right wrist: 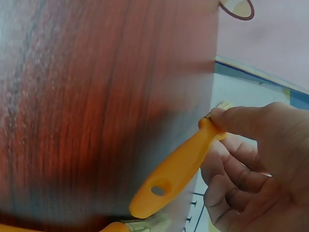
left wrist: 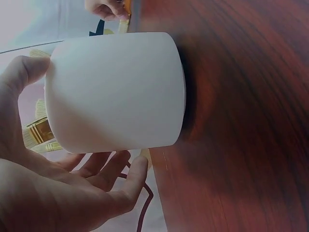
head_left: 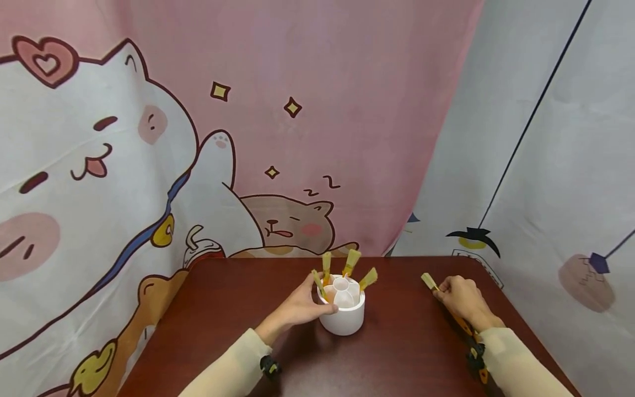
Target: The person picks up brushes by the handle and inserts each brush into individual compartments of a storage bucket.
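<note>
My left hand [head_left: 301,304] holds a white round pot [head_left: 342,324] on the table, thumb at its near rim and the other fingers around its left and far side. The pot has several inner compartments. Several paintbrushes [head_left: 350,263] stand in it, bristles up and leaning outward. Over the table's right side, my right hand [head_left: 463,300] pinches another paintbrush [right wrist: 176,171] near its ferrule, between thumb and fingers. Its orange handle has a hole near the end and slants down toward the table. Its pale bristles [head_left: 429,281] point away to the left.
Below the right hand lies at least one more orange-handled paintbrush [right wrist: 148,224], partly cut off by the view's edge. The dark red-brown wooden table [head_left: 397,353] ends at a cartoon-printed curtain [head_left: 357,121] behind and along both sides. Dark wrist straps [head_left: 270,365] sit at both sleeves.
</note>
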Tool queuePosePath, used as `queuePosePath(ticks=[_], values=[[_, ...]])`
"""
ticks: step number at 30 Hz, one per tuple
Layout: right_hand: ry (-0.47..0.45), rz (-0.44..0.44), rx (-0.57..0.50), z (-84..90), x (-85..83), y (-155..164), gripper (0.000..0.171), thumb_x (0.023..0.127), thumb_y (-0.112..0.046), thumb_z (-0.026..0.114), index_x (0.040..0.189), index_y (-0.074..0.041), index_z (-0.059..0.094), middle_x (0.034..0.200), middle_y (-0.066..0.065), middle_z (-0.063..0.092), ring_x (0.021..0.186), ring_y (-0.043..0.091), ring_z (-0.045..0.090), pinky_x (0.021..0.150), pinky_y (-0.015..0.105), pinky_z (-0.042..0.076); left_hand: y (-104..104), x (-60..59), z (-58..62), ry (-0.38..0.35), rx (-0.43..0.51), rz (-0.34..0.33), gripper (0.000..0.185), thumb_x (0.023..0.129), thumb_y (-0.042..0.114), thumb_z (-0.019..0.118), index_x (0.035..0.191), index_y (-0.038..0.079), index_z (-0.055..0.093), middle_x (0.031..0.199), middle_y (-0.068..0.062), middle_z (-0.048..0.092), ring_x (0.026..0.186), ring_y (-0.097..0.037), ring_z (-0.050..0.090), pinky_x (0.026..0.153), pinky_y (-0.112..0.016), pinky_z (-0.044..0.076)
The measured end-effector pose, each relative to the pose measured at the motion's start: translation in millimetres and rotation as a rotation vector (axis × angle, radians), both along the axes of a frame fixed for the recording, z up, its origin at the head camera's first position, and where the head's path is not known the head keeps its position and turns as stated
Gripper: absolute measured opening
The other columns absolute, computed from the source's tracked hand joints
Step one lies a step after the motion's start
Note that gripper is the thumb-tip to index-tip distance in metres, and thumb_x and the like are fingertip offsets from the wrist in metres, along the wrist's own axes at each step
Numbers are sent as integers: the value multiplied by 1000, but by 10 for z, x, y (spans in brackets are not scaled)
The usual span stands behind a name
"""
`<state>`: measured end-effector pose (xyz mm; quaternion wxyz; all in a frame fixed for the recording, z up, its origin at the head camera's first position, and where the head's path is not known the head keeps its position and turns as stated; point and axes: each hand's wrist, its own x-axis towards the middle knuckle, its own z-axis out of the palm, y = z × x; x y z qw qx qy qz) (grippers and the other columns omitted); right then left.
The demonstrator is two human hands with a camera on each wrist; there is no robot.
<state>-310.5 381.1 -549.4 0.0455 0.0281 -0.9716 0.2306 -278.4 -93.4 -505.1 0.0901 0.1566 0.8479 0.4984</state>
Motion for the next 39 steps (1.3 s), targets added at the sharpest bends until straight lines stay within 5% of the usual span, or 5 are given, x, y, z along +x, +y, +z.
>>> queuePosePath(ticks=[18, 39], values=[[161, 15, -91, 229, 297, -409, 20, 102, -23, 91, 105, -7, 79, 90, 4, 81, 72, 11, 66, 62, 28, 53, 28, 19, -46, 24, -13, -11, 101, 91, 38, 96, 173, 8, 45, 169, -21, 62, 156, -43, 62, 129, -70, 49], [273, 53, -87, 580, 436, -798, 15, 102, -25, 92, 104, -17, 80, 84, -7, 77, 70, 5, 61, 62, 27, 47, 16, 9, -73, 22, -15, 4, 101, 91, 38, 96, 173, 8, 45, 168, -21, 63, 156, -42, 62, 129, -69, 50]])
